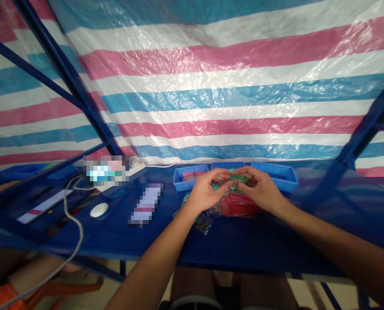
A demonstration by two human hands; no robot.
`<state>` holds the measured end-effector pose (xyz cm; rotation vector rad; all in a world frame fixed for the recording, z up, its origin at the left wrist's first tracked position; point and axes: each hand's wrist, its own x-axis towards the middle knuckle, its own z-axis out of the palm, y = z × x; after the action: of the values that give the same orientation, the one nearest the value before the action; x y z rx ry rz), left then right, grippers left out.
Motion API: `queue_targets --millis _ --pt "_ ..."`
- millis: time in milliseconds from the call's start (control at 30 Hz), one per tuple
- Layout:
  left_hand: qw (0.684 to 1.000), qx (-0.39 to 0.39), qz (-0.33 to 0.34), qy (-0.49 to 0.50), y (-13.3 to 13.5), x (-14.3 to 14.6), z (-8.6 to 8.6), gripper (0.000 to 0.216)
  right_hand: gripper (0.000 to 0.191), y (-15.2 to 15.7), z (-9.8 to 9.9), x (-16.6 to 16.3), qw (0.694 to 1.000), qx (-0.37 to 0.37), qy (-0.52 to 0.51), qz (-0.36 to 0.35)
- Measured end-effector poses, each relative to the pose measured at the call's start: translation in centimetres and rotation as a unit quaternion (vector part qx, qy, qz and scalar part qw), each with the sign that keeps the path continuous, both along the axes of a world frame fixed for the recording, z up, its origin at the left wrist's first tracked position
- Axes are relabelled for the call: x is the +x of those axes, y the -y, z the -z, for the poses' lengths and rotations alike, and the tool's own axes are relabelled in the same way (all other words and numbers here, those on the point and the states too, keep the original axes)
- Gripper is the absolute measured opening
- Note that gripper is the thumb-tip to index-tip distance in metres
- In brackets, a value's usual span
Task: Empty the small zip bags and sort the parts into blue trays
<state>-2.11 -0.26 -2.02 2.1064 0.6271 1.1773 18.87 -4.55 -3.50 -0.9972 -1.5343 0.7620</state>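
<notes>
My left hand (211, 188) and my right hand (258, 188) meet above the blue table, thumbs and fingertips pinched close together. Between the fingertips is a shiny green plastic packet (233, 184); its contents are too small to make out. Just below the hands lies a heap of red plastic packets (238, 206). A small clear bag (205, 224) with thin dark and yellowish pieces inside rests at the heap's near left edge. Part of the heap is hidden behind my hands and wrists.
Blue bins, a left one (182, 184) and a right one (284, 177), stand behind my hands, with another between them. Left are a blurred-out phone (146, 204), a white oval object (99, 210) and a cable (80, 228). A blue frame post (78, 97) rises before striped sheeting.
</notes>
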Motion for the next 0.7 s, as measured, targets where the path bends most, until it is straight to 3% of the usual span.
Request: queue_targets --millis 167,333,400,500,600,700 --pt "1.0 0.003 -0.018 0.02 -0.2 0.0 -0.1 0.028 0.038 -0.2 0.2 -0.2 0.999 -0.011 -0.028 -0.03" --pt "0.997 0.035 -0.073 -0.011 0.2 -0.3 -0.5 0.029 0.031 -0.5 0.4 -0.2 0.996 0.053 -0.025 0.067" --pt "0.999 -0.019 -0.036 -0.007 0.4 -0.2 -0.6 0.038 0.027 -0.3 0.2 -0.1 0.99 0.089 0.003 0.112" --pt "0.993 -0.102 0.05 0.014 0.2 0.0 -0.4 0.043 0.018 0.4 -0.5 -0.2 0.984 0.131 0.074 0.093" --pt "0.99 -0.121 0.04 0.06 -0.8 0.1 0.3 0.038 0.012 1.0 -1.1 -0.5 0.976 0.167 0.133 0.039" --pt "0.983 -0.146 0.021 0.107 -1.6 0.0 0.8 0.037 0.011 1.2 -1.0 -0.7 0.972 0.187 0.132 0.05"
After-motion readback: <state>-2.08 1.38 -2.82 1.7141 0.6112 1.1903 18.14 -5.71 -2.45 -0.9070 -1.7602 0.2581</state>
